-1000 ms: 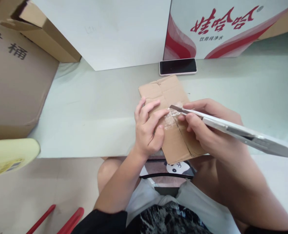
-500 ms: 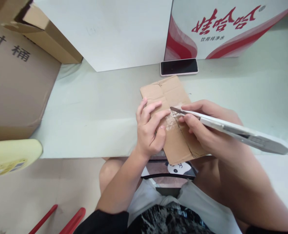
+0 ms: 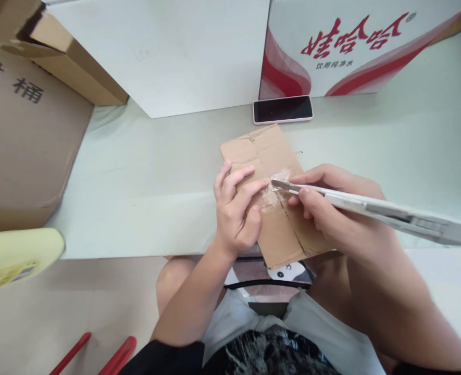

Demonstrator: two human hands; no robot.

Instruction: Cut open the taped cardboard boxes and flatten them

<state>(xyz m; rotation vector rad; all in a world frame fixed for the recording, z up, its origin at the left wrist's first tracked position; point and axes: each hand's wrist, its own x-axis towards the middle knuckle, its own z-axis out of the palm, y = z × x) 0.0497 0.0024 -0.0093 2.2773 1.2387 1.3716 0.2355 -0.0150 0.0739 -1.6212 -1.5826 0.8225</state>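
Note:
A flat piece of brown cardboard lies tilted on the table, its near end over the front edge. Clear, wrinkled tape crosses the seam at its middle. My left hand rests on the cardboard's left side with fingers spread, its index fingertip close to the blade. A utility knife with a white handle is gripped in my right hand, its dark blade out and its tip at the tape on the seam. The right hand's lower fingers are partly hidden behind the knife.
A phone lies just beyond the cardboard, against a white box with red lettering. Brown cartons stand at the left. A pale yellow rounded object juts in at the table's left front. Red bars show near the floor.
The knife tip has shifted slightly toward me along the taped seam. The left hand stays in place on the cardboard. The whole view has moved a little.

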